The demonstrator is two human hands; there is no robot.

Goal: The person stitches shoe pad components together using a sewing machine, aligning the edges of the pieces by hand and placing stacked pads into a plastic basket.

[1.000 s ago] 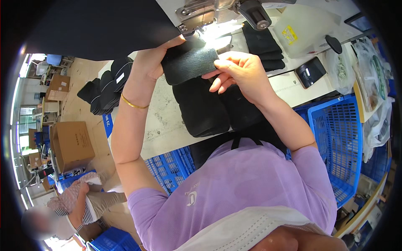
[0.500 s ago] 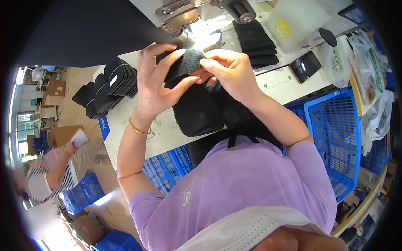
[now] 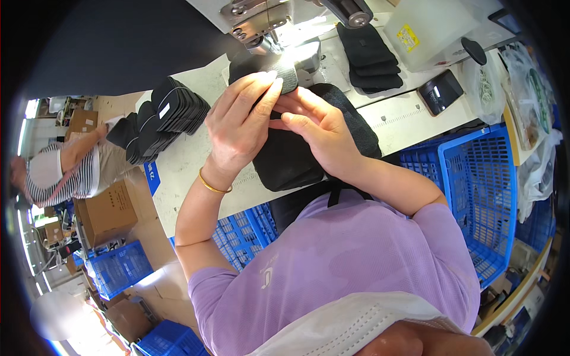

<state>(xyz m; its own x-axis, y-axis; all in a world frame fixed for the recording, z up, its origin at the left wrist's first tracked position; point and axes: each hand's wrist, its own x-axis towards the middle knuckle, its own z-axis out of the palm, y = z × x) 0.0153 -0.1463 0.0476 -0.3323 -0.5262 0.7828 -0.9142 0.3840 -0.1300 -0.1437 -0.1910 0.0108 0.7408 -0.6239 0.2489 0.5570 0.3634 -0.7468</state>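
Under the needle area of the sewing machine [image 3: 255, 29] lies a black ribbed fabric piece [image 3: 287, 77], brightly lit by the machine lamp. My left hand [image 3: 238, 121] grips its near edge, with thumb hidden and fingers bunched together. Close beside it, my right hand [image 3: 317, 127] has its curled fingers on the same edge; the fingertips partly overlap the left ones. Below my hands, a black fabric pad [image 3: 288, 163] rests at the table's front edge. Another black textured piece [image 3: 356, 121] lies partly behind my right wrist.
Bundled black pieces [image 3: 172, 110] sit left on the white table [image 3: 190, 172]; more black pieces [image 3: 368, 59] are stacked at the back right, near a phone [image 3: 440, 92]. A blue basket [image 3: 478, 196] stands at right. Another person [image 3: 71, 169] is at far left.
My left hand has drawn in toward the right hand, its spread fingers now bunched on the fabric. My right hand has come slightly nearer to me. The other person has shifted farther back.
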